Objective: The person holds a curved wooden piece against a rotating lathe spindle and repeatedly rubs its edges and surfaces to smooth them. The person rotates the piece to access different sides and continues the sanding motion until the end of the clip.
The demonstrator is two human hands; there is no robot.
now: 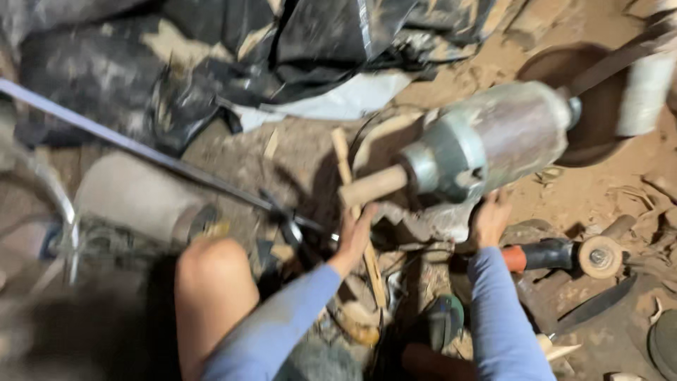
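Observation:
A grey, rust-stained electric motor (486, 137) lies across the dirt floor with a short wooden piece (372, 186) fixed on its shaft end. My left hand (355, 236) reaches up just under that wooden piece, next to a thin wooden stick (343, 159); blur hides whether it grips anything. My right hand (489, 219) rests against the base under the motor body, fingers spread. Both arms wear blue sleeves.
An angle grinder (564, 255) with an orange-black handle and a disc lies right of my right arm. A long metal rod (141, 149) crosses from the left. Black plastic sheeting (211, 56) covers the back. My bare knee (210, 282) is at the lower left. A knife blade (596, 305) lies lower right.

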